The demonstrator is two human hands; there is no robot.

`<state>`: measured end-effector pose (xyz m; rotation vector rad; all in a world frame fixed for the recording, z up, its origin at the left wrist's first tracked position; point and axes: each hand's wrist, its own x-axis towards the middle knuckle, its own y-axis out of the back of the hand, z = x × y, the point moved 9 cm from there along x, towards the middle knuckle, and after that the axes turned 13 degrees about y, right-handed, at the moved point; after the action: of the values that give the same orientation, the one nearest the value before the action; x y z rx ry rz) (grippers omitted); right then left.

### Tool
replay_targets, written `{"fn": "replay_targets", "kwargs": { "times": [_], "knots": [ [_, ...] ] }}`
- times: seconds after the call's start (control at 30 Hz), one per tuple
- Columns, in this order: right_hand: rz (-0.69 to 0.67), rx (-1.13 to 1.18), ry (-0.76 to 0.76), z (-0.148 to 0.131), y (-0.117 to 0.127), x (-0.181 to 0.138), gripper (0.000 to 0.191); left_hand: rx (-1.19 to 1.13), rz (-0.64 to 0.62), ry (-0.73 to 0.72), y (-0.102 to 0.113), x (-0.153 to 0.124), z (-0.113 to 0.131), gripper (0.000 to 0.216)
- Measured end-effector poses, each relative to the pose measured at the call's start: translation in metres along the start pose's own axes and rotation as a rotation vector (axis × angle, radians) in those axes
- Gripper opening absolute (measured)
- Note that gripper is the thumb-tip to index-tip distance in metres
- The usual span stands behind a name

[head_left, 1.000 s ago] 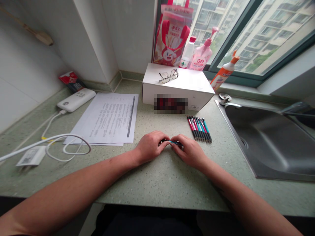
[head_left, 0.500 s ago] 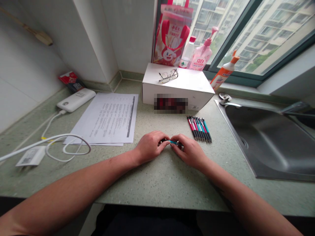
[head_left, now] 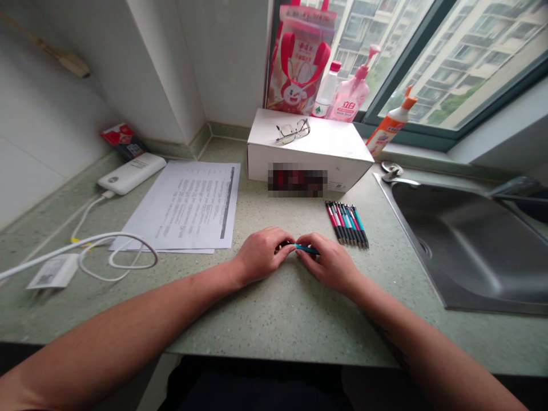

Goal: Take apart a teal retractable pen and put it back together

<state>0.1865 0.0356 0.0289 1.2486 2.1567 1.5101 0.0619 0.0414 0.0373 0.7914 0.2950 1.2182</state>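
The pen lies just below the middle of the frame, low over the counter. My left hand pinches its dark end and my right hand pinches the teal end, fingers of both closed on it. Since a second ago almost nothing has moved: both hands keep the same grip in the same spot, and the pen looks unchanged.

Just right of my hands lies one row of pens, about eight, red and teal, side by side. Above them is one white box with one pair of glasses on top. There are three bottles at the window, a stack of papers on the left, one power bank, and one sink on the right.
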Motion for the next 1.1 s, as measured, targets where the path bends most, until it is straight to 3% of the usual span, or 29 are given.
{"fn": "replay_targets", "kwargs": {
  "times": [1.1],
  "knots": [
    [-0.004, -0.007, 0.001, 0.0006, -0.0007, 0.0007, 0.014, 0.014, -0.002, -0.001, -0.0011, 0.0003, -0.0009, 0.012]
  ]
}}
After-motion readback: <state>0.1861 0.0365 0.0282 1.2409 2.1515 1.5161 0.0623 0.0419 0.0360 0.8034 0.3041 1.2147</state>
